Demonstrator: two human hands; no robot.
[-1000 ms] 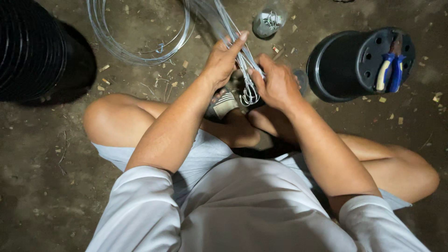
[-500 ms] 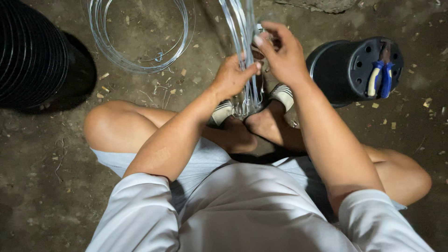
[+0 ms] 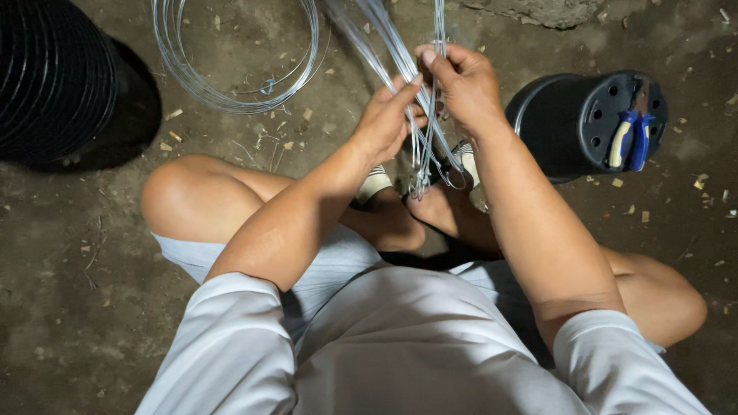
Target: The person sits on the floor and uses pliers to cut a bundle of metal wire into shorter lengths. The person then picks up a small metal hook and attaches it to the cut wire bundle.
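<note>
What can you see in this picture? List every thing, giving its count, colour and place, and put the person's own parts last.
wire bundle: one bunch, silver, centre, gripped by both hands
wire coil: one, silver, on the ground at top left
ribbed roll: one, black, far left
bucket: one, black, upturned at right
pliers: one pair, blue and yellow handles, on the bucket
ground: grey-brown, littered with small chips
left hand: one, pinching the wire bundle
right hand: one, closed around the wire bundle higher up
legs: two, bare, crossed on the ground
</note>
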